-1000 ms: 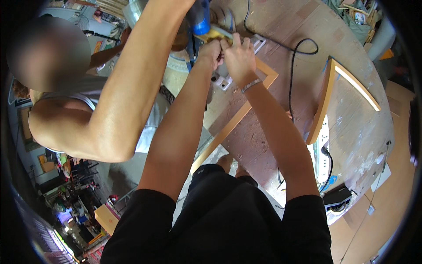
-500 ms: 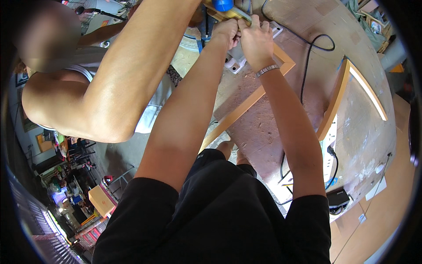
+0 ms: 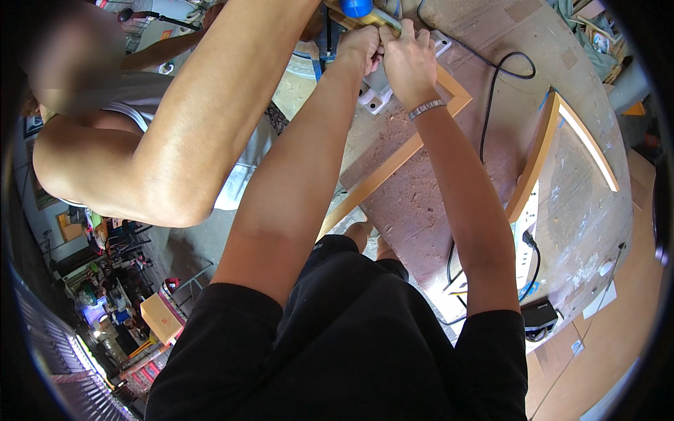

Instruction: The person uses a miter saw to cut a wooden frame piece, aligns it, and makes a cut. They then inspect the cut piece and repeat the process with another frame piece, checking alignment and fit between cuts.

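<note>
My left hand (image 3: pixel 358 50) is closed near the top of the view, its grip partly hidden. My right hand (image 3: pixel 411 63), with a bracelet at the wrist, is beside it, fingers bent over a yellowish piece at a machine; exactly what they grip is unclear. A blue cylinder (image 3: pixel 356 7) sits just above the hands. A pale metal base with holes (image 3: pixel 374 100) is under them. An angled wooden frame piece (image 3: pixel 456 102) runs from behind my right hand, and its long strip (image 3: pixel 379 175) passes under my right forearm toward the lower left.
A co-worker's bent arm (image 3: pixel 175 154) reaches across the left, close beside my left forearm. On the worktable (image 3: pixel 576 231) at right lie another wooden frame (image 3: pixel 530 165), a power strip (image 3: pixel 525 231), a looped black cable (image 3: pixel 526 76) and a black adapter (image 3: pixel 539 314).
Since a second ago, the view has shifted, so my hands and the blue cylinder appear higher and farther right. Between half a second ago and now little differs; both hands stay bent at the machine.
</note>
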